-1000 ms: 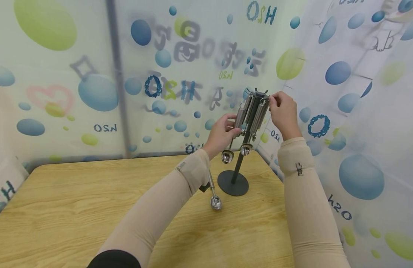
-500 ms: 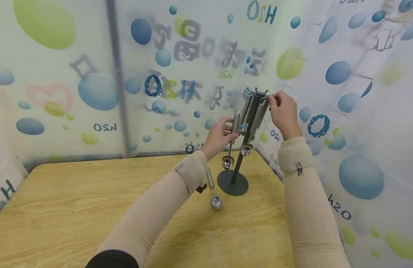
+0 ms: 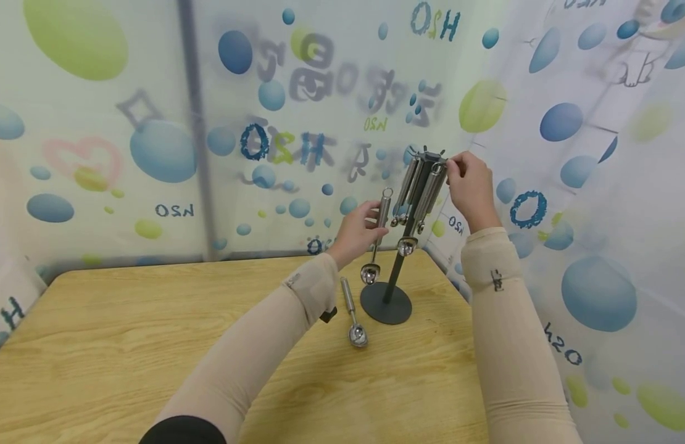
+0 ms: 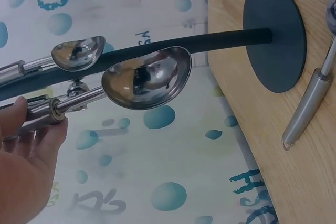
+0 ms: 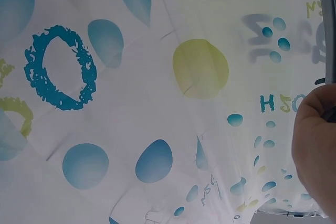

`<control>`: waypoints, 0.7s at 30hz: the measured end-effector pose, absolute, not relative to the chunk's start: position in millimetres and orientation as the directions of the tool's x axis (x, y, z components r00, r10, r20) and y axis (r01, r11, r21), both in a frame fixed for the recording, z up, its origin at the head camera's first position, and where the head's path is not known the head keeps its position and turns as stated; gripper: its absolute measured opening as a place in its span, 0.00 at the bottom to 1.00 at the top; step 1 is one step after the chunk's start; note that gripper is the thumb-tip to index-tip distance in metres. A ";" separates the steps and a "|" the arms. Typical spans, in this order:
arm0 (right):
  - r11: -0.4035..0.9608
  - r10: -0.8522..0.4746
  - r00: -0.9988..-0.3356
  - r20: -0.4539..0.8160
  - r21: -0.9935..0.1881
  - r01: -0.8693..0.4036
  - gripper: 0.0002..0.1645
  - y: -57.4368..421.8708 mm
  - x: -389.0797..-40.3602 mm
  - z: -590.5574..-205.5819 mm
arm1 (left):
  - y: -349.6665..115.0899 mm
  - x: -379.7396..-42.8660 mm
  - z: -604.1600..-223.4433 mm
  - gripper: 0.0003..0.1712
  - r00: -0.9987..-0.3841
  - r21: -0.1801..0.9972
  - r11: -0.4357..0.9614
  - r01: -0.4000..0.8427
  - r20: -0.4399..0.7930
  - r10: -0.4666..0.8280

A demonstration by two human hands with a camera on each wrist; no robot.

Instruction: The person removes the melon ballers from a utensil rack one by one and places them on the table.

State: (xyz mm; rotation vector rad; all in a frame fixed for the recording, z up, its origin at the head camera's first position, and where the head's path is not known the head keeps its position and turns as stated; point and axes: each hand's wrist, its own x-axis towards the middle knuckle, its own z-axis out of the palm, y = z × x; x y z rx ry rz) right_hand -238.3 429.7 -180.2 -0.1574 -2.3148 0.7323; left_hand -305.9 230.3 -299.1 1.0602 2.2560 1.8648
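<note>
My left hand (image 3: 355,234) grips the thick handle of a steel ice cream scoop (image 3: 370,273), held upright just left of the black utensil stand (image 3: 386,303). Its bowl (image 4: 149,80) hangs downward, and a ring tops the handle. Thumb and fingers wrap the handle in the left wrist view. At the stand's top right, my right hand (image 3: 472,188) pinches the edge of the rack head beside a hanging utensil; its fingertips are partly hidden. Several steel utensils (image 3: 428,191) hang from the hooks. Another ice cream scoop (image 3: 357,335) lies on the table in front of the round base.
The wooden table (image 3: 181,345) reaches from the left to beneath the stand. Printed curtain walls (image 3: 298,92) close in behind and to the right, near the right arm. A second scoop bowl (image 3: 407,246) hangs beside the stand's pole.
My left hand has drawn the scoop off to the left and slightly down, apart from the other hanging utensils. My right hand stays at the top of the stand.
</note>
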 end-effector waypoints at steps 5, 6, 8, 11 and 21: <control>0.834 0.307 -0.751 0.584 -0.545 -0.083 0.19 429.4 -238.7 -180.7 | 228.5 -306.3 -301.8 0.30 -0.770 0.879 0.049 0.475 0.387 0.507; 0.833 0.308 -0.751 0.584 -0.546 -0.083 0.19 429.2 -238.8 -180.7 | 228.1 -306.4 -302.1 0.30 -0.770 0.878 0.050 0.476 0.388 0.506; 0.832 0.309 -0.751 0.583 -0.549 -0.084 0.18 428.6 -239.0 -180.6 | 227.4 -306.4 -302.7 0.29 -0.773 0.878 0.054 0.477 0.389 0.502; 0.830 0.310 -0.750 0.584 -0.551 -0.086 0.18 427.9 -239.2 -180.5 | 226.3 -306.4 -303.7 0.28 -0.777 0.879 0.058 0.473 0.386 0.496; 0.831 0.314 -0.746 0.588 -0.550 -0.084 0.18 428.3 -238.9 -180.5 | 225.6 -310.1 -308.7 0.27 -0.776 0.875 0.063 0.480 0.390 0.495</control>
